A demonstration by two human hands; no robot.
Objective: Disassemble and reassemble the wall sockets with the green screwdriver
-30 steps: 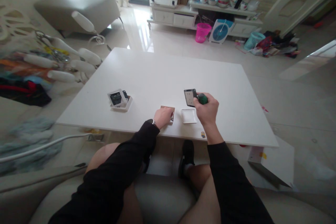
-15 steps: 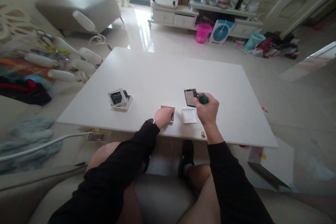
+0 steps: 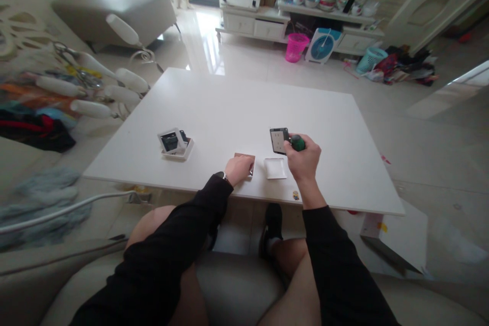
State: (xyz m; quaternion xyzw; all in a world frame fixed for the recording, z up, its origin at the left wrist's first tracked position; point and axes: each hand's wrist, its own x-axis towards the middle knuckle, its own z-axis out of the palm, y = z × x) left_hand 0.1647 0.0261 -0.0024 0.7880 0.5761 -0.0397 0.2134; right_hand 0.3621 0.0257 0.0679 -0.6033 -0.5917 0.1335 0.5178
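Note:
In my right hand are a wall socket, with a white face and dark frame, and a screwdriver whose green handle points up toward me. Both are held above the table by closed fingers. My left hand reaches down over a small brown-edged box; its fingers are curled at the box, and what they pinch is hidden. Between the hands lies a square white frame, flat on the table. Farther left, a white tray carries another white frame and dark parts.
The white table spans the space before me. A small cartoon sticker is near its front edge. On the floor beyond are a pink basket and a blue fan. Lamp arms stick out by the left edge.
My right hand has shifted slightly to the right with the socket and screwdriver, and the socket is turned a little. My left hand stays at the small box.

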